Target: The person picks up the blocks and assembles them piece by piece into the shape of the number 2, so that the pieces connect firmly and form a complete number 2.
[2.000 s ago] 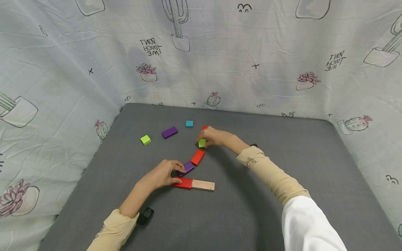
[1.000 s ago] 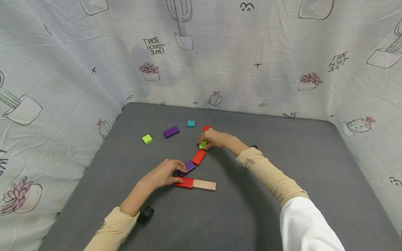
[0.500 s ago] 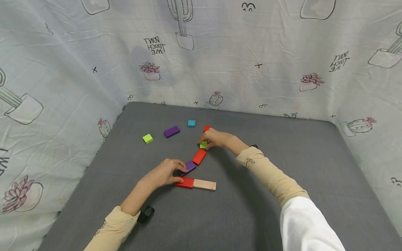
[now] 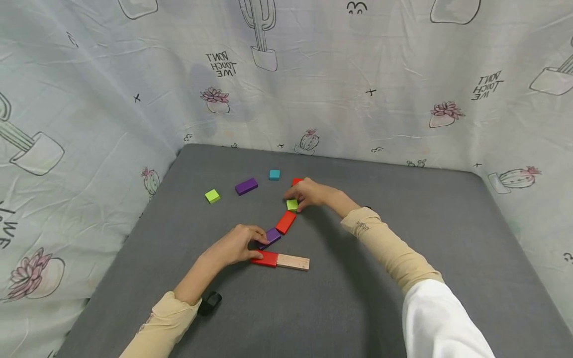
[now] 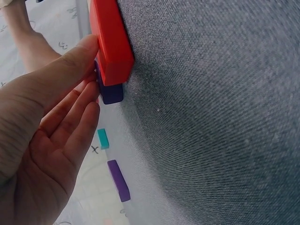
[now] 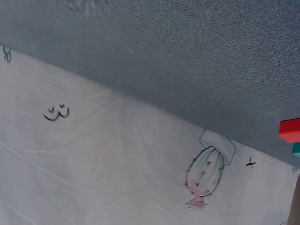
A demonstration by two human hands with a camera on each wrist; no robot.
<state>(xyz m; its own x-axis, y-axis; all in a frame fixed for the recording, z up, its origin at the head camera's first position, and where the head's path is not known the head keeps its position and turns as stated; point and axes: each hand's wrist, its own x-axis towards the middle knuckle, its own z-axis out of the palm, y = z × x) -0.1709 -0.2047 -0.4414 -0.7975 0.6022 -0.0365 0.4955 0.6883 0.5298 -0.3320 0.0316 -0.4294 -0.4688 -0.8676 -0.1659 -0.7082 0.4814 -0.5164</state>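
Note:
My left hand (image 4: 235, 244) lies at two flat toy blocks. Its thumb touches the red block (image 4: 267, 258) and its fingertips touch the purple block (image 4: 271, 236) behind it, as the left wrist view confirms. Against the red block's right end sits a plain wooden block (image 4: 293, 262). My right hand (image 4: 311, 193) pinches a small lime green block (image 4: 292, 205) between thumb and fingers. That block stands close to the far end of a slanted red block (image 4: 286, 222), which meets the purple one. Partly hidden behind the right hand is another red block (image 4: 297, 182).
Farther back on the grey table (image 4: 403, 238) lie a teal block (image 4: 274, 175), a second purple block (image 4: 246, 186) and a second lime green block (image 4: 212, 196). A printed curtain (image 4: 322, 59) rises along the table's back and sides. A black device (image 4: 209, 303) sits at the left wrist.
The right hand has drawn the lime green block slightly nearer to the slanted red block. My left hand stays in place, and the head view has shifted a little.

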